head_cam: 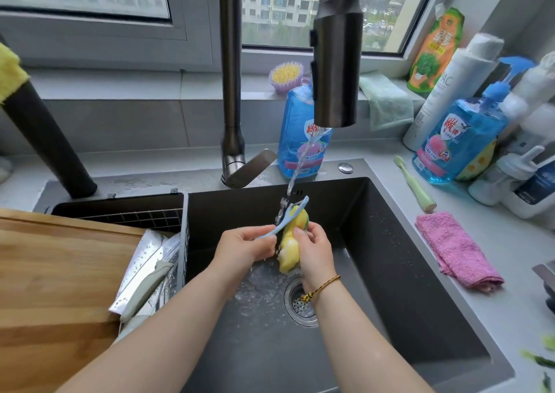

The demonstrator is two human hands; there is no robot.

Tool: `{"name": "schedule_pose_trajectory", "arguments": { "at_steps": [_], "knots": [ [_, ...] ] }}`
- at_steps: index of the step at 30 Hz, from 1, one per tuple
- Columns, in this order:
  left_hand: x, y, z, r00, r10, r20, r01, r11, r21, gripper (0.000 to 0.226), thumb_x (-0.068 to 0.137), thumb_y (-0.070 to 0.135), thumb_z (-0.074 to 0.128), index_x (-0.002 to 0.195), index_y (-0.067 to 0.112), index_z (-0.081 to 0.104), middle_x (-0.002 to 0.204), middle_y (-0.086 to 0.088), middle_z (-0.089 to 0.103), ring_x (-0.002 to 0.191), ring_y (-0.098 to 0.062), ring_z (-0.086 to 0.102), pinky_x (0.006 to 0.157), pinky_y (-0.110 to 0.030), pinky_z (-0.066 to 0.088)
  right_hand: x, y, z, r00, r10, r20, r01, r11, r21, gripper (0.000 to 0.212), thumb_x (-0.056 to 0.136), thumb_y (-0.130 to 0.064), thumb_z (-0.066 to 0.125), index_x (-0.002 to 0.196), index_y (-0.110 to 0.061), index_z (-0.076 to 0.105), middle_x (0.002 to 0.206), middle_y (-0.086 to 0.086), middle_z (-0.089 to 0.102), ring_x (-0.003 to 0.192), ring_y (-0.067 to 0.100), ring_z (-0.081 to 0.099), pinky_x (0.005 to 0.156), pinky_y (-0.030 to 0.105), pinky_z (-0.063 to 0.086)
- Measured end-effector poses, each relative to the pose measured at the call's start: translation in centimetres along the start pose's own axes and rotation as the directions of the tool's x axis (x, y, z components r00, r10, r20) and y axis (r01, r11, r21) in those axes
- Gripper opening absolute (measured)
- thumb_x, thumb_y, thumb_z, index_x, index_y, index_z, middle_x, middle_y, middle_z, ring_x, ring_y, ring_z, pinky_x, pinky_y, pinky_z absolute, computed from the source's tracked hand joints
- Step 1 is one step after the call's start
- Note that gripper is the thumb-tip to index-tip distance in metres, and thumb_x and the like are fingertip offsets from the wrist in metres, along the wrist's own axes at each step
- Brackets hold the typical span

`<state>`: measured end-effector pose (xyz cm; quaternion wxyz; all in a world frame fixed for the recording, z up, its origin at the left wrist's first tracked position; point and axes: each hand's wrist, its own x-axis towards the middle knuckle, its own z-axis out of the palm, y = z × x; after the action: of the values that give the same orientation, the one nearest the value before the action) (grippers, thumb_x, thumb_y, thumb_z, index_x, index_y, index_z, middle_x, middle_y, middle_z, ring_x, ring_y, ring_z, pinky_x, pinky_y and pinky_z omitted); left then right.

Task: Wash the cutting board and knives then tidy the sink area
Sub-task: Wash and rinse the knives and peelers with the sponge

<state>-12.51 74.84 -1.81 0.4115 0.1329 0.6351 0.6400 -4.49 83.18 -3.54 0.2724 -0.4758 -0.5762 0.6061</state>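
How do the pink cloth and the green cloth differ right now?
The pink cloth lies folded on the counter right of the sink; the green cloth drapes over the windowsill edge behind the tap. The pink cloth looks shaggier, the green cloth smoother. Both are untouched.

Wooden cutting board (pixel 60 272) lies left of the sink (pixel 390 242) (wet knives (pixel 144 278) alongside).
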Motion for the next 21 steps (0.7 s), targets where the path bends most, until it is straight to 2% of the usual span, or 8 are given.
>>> {"name": "schedule_pose_trajectory", "arguments": {
  "at_steps": [2,4,7,9,11,16,19,21],
  "knots": [
    [0.6,0.3,0.0,0.995,0.047,-0.092,-0.035,0.992,0.125,0.025,0.083,-0.003,0.060,0.107,0.001,0.066,0.076,0.000,0.065,0.064,-0.006,0.058,0.060,-0.008,0.050,0.0,0.6,-0.2,0.967,-0.129,-0.221,0.097,0.984,-0.150,0.012,0.092,-0.011,0.049,0.100,-0.017,0.054,0.110,0.007,0.049,0.092,0.020,0.051,0.073,0.027,0.043],
    [1.1,0.6,-0.2,0.975,0.139,-0.171,-0.071,0.932,0.354,0.026,0.082,-0.002,0.061,0.106,0.004,0.068,0.096,0.000,0.065,0.073,-0.010,0.057,0.058,-0.006,0.044,-0.7,0.9,-0.3,0.848,-0.420,-0.322,0.280,0.872,-0.401,0.021,0.089,-0.007,0.050,0.107,-0.007,0.061,0.108,0.006,0.043,0.093,0.018,0.049,0.075,0.015,0.036],
    [1.3,0.6,-0.3,0.964,0.220,-0.149,-0.115,0.852,0.511,0.028,0.078,-0.003,0.060,0.103,0.005,0.070,0.111,-0.002,0.065,0.095,-0.020,0.061,0.081,-0.019,0.045,-0.9,1.3,0.3,0.691,-0.722,-0.036,0.564,0.569,-0.598,0.029,0.079,-0.014,0.048,0.095,-0.004,0.069,0.092,0.012,0.053,0.084,0.014,0.050,0.075,0.017,0.041],
    [0.9,0.5,-0.3,0.971,0.218,-0.102,-0.139,0.854,0.501,0.030,0.077,-0.002,0.063,0.104,0.008,0.071,0.103,0.000,0.066,0.094,-0.014,0.061,0.084,-0.021,0.045,-0.3,1.0,0.6,0.712,-0.686,0.150,0.589,0.467,-0.659,0.025,0.080,-0.010,0.053,0.099,-0.006,0.069,0.096,0.016,0.056,0.088,0.021,0.054,0.077,0.026,0.047],
    [0.3,0.4,-0.4,0.982,0.171,-0.085,-0.136,0.938,0.320,0.027,0.078,-0.002,0.064,0.101,0.011,0.070,0.099,-0.001,0.067,0.088,-0.008,0.060,0.080,-0.018,0.046,-0.2,0.4,0.7,0.763,-0.621,0.181,0.558,0.489,-0.670,0.026,0.084,-0.004,0.054,0.108,-0.005,0.066,0.107,0.018,0.052,0.098,0.028,0.053,0.083,0.028,0.044],
    [0.2,0.7,-0.2,0.990,0.018,-0.141,-0.022,0.999,-0.027,0.029,0.085,-0.009,0.053,0.110,0.002,0.063,0.089,-0.005,0.066,0.081,-0.011,0.061,0.077,-0.020,0.051,-0.3,-0.7,1.0,0.747,-0.626,0.224,0.600,0.490,-0.633,0.028,0.083,-0.008,0.050,0.105,-0.002,0.066,0.103,0.018,0.053,0.092,0.028,0.056,0.078,0.026,0.043],
    [0.1,0.9,0.6,0.985,-0.007,-0.174,0.004,1.000,-0.020,0.042,0.084,-0.016,0.047,0.121,0.002,0.054,0.104,-0.012,0.059,0.088,-0.018,0.059,0.071,-0.022,0.054,-0.2,0.0,0.2,0.785,-0.573,0.235,0.544,0.455,-0.705,0.031,0.091,-0.010,0.046,0.119,-0.009,0.059,0.117,0.010,0.046,0.106,0.022,0.048,0.084,0.020,0.037],
    [0.2,0.8,1.0,0.982,0.019,-0.185,-0.013,0.999,0.036,0.048,0.085,-0.014,0.047,0.129,0.004,0.049,0.116,-0.015,0.057,0.097,-0.020,0.059,0.080,-0.028,0.053,-0.7,-0.3,0.5,0.804,-0.573,0.160,0.461,0.431,-0.776,0.029,0.090,-0.008,0.047,0.115,-0.008,0.062,0.114,0.012,0.048,0.104,0.024,0.050,0.081,0.022,0.038]
  ]
}}
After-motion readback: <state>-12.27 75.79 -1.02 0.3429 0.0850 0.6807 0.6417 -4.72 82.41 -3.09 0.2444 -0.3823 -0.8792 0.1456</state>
